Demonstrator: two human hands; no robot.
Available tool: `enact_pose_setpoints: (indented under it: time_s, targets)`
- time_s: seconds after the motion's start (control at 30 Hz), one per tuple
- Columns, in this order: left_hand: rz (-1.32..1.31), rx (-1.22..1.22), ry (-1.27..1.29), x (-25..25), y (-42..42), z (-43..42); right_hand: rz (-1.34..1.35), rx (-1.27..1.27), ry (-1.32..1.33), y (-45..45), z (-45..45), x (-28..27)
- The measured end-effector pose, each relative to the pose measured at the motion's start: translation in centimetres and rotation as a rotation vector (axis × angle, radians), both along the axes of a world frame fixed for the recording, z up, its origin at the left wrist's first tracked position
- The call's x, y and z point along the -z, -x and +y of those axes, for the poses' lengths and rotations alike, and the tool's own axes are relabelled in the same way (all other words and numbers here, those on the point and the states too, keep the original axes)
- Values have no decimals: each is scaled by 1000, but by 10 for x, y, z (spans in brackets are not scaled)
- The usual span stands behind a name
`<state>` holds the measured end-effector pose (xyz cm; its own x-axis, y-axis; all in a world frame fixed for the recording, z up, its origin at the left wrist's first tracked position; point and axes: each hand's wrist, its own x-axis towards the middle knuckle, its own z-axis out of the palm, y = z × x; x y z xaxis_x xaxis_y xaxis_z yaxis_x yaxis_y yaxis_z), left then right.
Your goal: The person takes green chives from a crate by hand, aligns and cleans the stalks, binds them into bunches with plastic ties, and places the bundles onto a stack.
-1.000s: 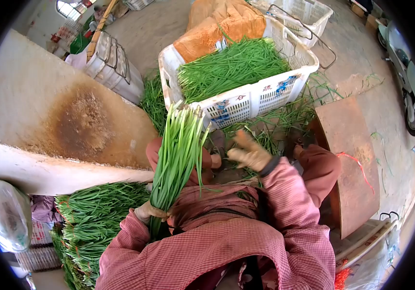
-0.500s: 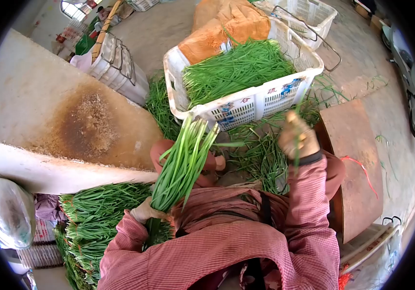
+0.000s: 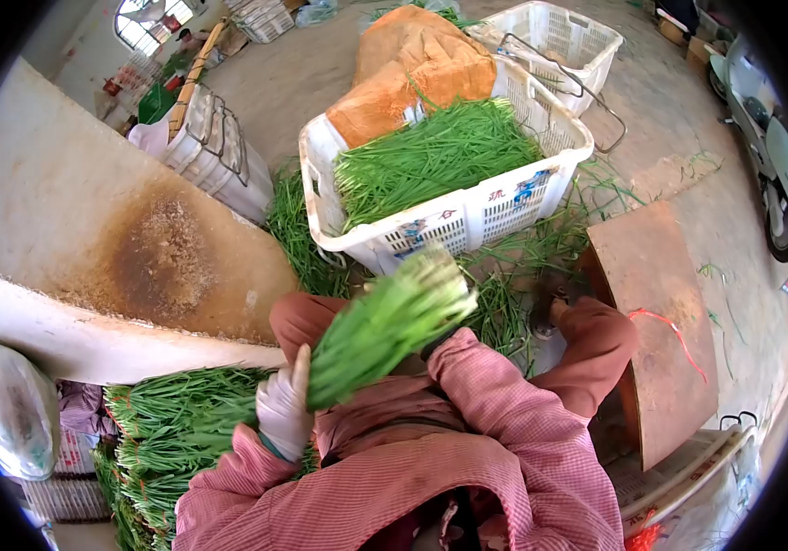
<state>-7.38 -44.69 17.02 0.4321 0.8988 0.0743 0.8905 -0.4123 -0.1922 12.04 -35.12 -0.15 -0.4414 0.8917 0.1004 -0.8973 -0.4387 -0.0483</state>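
Observation:
My left hand (image 3: 286, 411), in a pale glove, is closed around a bunch of green chives (image 3: 371, 335). The bunch slants up to the right, its pale cut ends blurred by motion. My right hand is hidden behind the bunch; only its dark cuff (image 3: 437, 343) and sleeve show, close to the pale ends, so its fingers cannot be seen. Beside my left arm lies a pile of tied chive bundles (image 3: 178, 432). In front of my knees stands a white plastic crate (image 3: 467, 225) with loose chives (image 3: 440, 151) in it.
An orange sack (image 3: 426, 60) hangs over the crate's back. Another white crate (image 3: 587, 55) stands behind it. Chive scraps (image 3: 500, 317) litter the floor. At left is a stained slab (image 3: 73, 202), at right a brown board (image 3: 665, 321) and a parked scooter (image 3: 771, 138). A person (image 3: 190, 39) is far back.
The chive bunch has tipped from nearly upright toward the right. My right hand has come from beside my right knee in to the bunch. The view has shifted slightly.

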Motion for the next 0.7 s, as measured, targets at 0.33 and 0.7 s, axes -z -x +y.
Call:
enact_pose_setpoints:
  time_s: [0.33, 0.7]
  targets:
    - [-750, 237, 771, -81, 13, 35, 227, -218, -320, -24, -2, -25]
    - [-1090, 127, 1918, 84, -51, 50, -427, -21, -477, -94, -28, -97]
